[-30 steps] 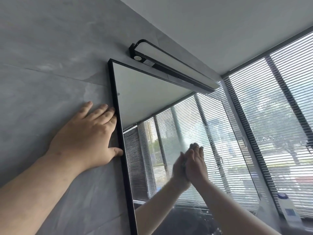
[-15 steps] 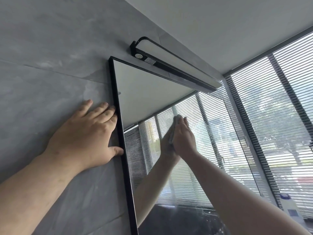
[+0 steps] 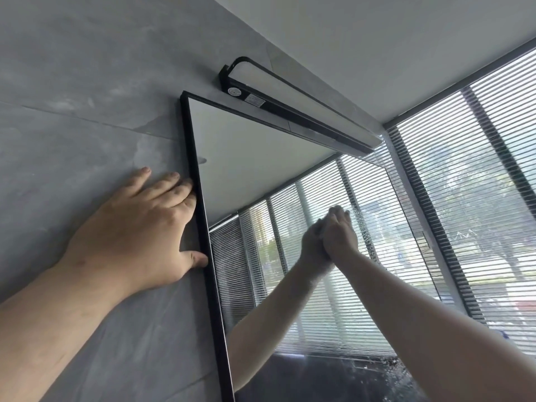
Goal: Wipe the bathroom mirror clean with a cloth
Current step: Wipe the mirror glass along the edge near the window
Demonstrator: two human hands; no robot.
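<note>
Left hand [image 3: 139,227] flat on wall [image 3: 72,126], beside mirror [image 3: 246,169] frame.

We can't see the wiping cloth: right hand [image 3: 339,236] pressed against the black-framed rectangular wall mirror [image 3: 261,158] hides its palm side, so grip can't be told. Mirror's lower part is cut by the bottom edge. Both forearms run out of frame. Droplets on the glass are too small to resolve. Label on the black bar light [image 3: 293,108] is unreadable
</note>
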